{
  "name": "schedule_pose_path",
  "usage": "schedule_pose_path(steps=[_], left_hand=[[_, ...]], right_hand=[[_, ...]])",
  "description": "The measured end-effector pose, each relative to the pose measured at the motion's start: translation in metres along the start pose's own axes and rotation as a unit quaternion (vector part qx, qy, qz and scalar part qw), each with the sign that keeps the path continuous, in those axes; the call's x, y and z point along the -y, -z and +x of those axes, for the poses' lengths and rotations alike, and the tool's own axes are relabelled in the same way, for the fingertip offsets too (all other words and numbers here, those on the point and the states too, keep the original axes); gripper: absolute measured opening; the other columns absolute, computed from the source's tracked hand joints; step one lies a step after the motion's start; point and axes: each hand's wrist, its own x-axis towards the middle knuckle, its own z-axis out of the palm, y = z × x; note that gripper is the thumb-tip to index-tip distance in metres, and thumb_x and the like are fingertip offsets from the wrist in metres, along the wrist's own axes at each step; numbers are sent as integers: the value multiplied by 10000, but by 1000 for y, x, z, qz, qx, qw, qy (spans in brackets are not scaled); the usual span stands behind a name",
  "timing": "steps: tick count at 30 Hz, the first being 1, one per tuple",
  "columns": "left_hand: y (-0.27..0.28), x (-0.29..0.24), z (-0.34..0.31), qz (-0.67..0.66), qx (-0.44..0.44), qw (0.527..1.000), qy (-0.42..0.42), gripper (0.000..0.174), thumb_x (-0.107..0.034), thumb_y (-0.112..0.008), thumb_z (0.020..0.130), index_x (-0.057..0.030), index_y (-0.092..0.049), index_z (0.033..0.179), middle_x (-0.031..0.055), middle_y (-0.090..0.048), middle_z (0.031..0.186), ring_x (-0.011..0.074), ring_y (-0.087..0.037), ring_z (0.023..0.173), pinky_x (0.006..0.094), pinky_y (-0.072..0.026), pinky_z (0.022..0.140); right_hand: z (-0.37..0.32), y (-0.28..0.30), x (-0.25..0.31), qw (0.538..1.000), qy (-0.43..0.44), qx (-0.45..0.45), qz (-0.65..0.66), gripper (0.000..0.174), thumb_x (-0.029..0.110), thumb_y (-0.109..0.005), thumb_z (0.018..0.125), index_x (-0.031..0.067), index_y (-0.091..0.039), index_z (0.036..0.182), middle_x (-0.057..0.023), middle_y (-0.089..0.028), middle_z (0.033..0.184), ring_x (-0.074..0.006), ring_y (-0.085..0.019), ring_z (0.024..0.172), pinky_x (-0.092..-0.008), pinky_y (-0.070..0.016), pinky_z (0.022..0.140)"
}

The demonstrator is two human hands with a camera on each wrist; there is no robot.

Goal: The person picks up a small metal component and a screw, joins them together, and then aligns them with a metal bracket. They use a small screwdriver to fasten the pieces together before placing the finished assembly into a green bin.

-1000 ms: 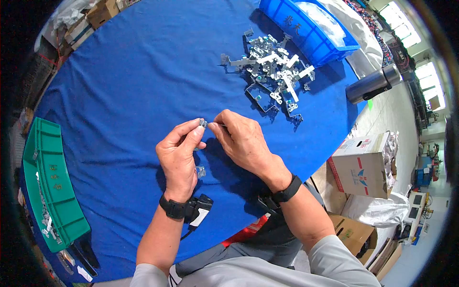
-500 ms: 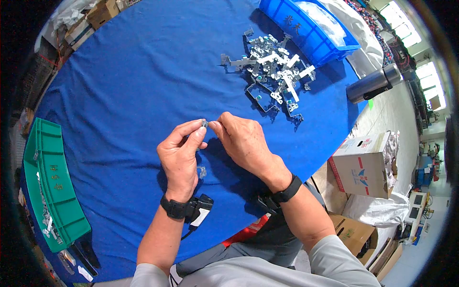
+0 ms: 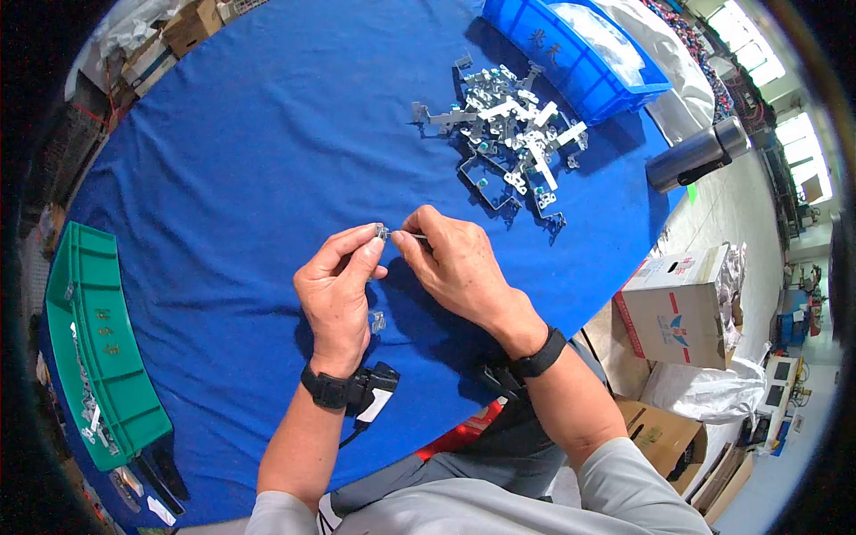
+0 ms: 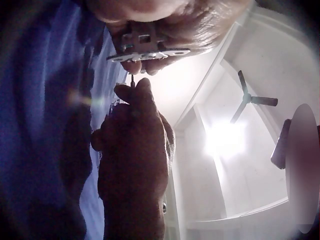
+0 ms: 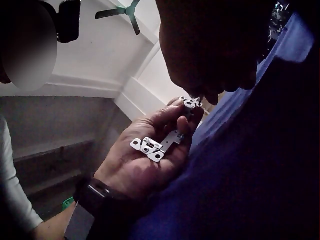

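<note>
My left hand (image 3: 337, 290) pinches a small metal bracket (image 3: 382, 231) between thumb and fingertips. In the right wrist view, a plate with round holes (image 5: 190, 102) shows at those fingertips. A second holed plate with a flat strip (image 5: 150, 149) lies across the palm; fingers hide whether the two plates are joined. My right hand (image 3: 456, 267) faces it, thumb and index finger pinching a thin metal rod (image 3: 419, 236). In the left wrist view the rod's tip (image 4: 132, 80) points at the underside of the bracket, close to the left fingertips.
A heap of metal brackets (image 3: 513, 120), some with green bits, lies on the blue cloth (image 3: 223, 178) beside a blue crate (image 3: 571, 67). At the left stands a green bin (image 3: 111, 357) with small metal parts. A steel flask (image 3: 695, 156) lies near the right edge; cardboard boxes (image 3: 673, 308) stand beyond.
Both hands stay nearly in place. The right fingers shift slightly at the bracket, and more of the thin rod shows now than half a second ago.
</note>
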Motion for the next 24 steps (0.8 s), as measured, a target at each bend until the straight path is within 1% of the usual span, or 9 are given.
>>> schedule_pose_path(steps=[2,3,8,14,18,21,23,24], left_hand=[[0,1,0,2,2,1000,-4,156,-8,-687,890,20,-722,1040,88,-723,976,96,-645,750,220,-541,618],[0,1,0,4,5,1000,-4,155,-8,-686,891,19,-723,1039,88,-723,977,96,-646,754,220,-542,617],[0,0,0,5,8,1000,-6,150,-8,-684,892,15,-723,1035,88,-723,981,97,-648,765,221,-544,617],[1,2,2,0,6,1000,-8,153,-7,-685,890,24,-719,1036,90,-723,978,102,-649,756,220,-544,616],[0,0,1,2,-2,1000,2,160,-5,-683,891,31,-713,1044,95,-723,975,101,-649,750,222,-546,615],[1,1,1,1,-3,1000,9,162,-5,-682,892,31,-712,1047,96,-722,975,101,-649,749,223,-546,615],[1,2,2,-1,-3,1000,9,162,-5,-682,892,30,-712,1048,95,-722,976,102,-648,748,222,-545,616],[1,2,2,-1,-2,1000,6,162,-6,-683,892,29,-712,1048,93,-723,976,102,-647,747,221,-541,613]], right_hand=[[0,2,-1,999,-7,28,-43,220,207,-636,932,18,-558,849,-176,-628,684,-384,-634,623,-469,-486,536],[0,2,-1,999,-7,28,-42,220,207,-636,932,18,-558,849,-176,-628,684,-384,-634,623,-469,-486,536],[0,2,-2,1000,6,0,15,220,201,-633,927,9,-555,857,-188,-642,742,-380,-648,679,-473,-493,575],[-1,3,-1,999,-14,31,-23,216,206,-636,922,8,-562,878,-192,-653,770,-389,-652,706,-474,-498,587],[-1,1,-3,1000,9,2,9,225,215,-635,925,10,-564,864,-193,-652,763,-399,-647,698,-480,-494,581],[-1,3,-1,1000,1,4,0,218,209,-629,927,12,-562,859,-193,-645,757,-406,-641,691,-488,-490,579],[-1,3,-2,999,-21,30,-15,202,199,-623,925,14,-555,876,-197,-640,775,-405,-640,707,-491,-488,587],[-1,2,-3,999,-21,29,-14,202,199,-623,925,14,-555,876,-197,-640,775,-405,-640,707,-491,-488,587]])
